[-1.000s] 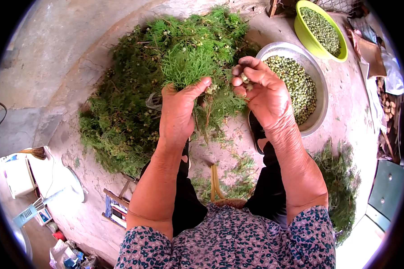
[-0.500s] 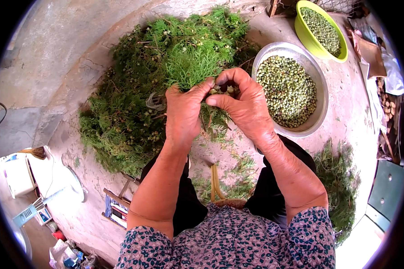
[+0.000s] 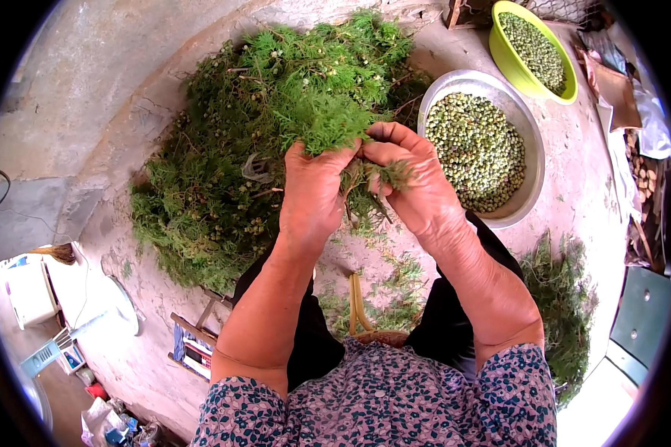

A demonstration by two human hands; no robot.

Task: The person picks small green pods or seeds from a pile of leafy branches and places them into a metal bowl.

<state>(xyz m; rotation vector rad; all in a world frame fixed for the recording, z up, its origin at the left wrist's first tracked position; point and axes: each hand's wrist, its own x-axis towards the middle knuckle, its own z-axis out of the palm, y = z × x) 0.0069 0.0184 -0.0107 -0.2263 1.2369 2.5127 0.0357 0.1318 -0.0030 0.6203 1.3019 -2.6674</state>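
Note:
My left hand (image 3: 313, 182) grips a leafy green conifer sprig (image 3: 328, 119), its feathery top fanning out beyond the thumb. Close beside it, my right hand (image 3: 417, 175) pinches at the sprig's stem with thumb and forefinger; some foliage shows between its fingers, and whether a seed cone is among it I cannot tell. Behind and left of both hands spreads a large heap of cut conifer branches (image 3: 201, 186) dotted with small pale cones. Just right of my right hand stands a wide metal basin (image 3: 533, 171) holding many small green cones (image 3: 473, 149).
A lime-green plastic basin (image 3: 499, 56) with more cones stands at the far right. A smaller branch heap (image 3: 563, 320) lies by my right leg. Leaf scraps and a wicker basket with a yellowish handle (image 3: 358, 302) are between my knees. A folding stool (image 3: 194, 346) is on the left.
My right hand has turned a little and its fingers have closed in; the cones visible in it before no longer show. The sprig in my left hand has shifted slightly.

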